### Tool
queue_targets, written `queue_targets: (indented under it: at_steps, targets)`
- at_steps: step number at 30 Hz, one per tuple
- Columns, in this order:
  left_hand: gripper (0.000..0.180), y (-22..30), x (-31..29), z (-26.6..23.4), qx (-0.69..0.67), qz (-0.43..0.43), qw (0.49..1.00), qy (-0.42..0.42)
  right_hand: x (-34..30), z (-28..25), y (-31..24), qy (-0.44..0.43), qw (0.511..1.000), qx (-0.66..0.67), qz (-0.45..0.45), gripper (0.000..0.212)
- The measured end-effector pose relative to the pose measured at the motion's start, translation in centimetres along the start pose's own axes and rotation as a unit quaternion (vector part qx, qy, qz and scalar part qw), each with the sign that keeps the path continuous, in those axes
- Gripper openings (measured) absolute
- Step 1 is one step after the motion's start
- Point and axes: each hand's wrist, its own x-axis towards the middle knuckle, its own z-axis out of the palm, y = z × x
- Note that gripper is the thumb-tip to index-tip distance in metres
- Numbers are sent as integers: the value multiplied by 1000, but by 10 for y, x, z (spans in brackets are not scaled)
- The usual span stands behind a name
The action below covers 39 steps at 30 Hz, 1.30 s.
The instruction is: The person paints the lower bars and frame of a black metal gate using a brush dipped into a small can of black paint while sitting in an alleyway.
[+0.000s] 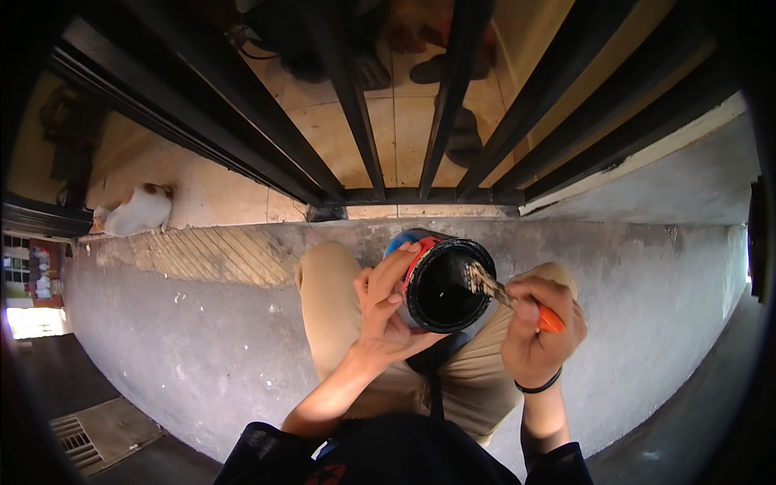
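Note:
My left hand is wrapped round the side of a paint can, tilted so that its round mouth faces me. Glossy black paint shows inside, and its rim is coated black. In my right hand is a paintbrush with an orange handle, its fingers closed round it. The brush's pale, partly blackened bristles point left, over the right side of the can's mouth; whether they touch the paint I cannot tell. The can is held between my bent knees in tan trousers.
Ahead stands a gate of black metal bars with a low bottom rail. Behind it are a tiled floor and several dark shoes or slippers. A white and brown cat lies at the left. Beneath me is grey concrete; a metal grate is lower left.

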Motion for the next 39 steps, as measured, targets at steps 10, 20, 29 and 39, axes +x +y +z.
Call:
queue_targets:
  at_steps: [10, 20, 29, 39]
  targets:
    - [124, -35, 19, -18, -111, -31, 993, -21, 14, -11, 9, -137, 982, 131, -18, 17]
    - [123, -44, 10, -64, -26, -112, 988, -102, 16, 45, 50, -201, 943, 252, -86, 22]
    - [122, -1, 8, -108, 137, -126, 979, -83, 32, 68, 38, -224, 897, 336, -180, 16]
    - [123, 35, 26, -121, 147, -149, 975, -68, 18, 55, 26, -181, 904, 370, -117, 11]
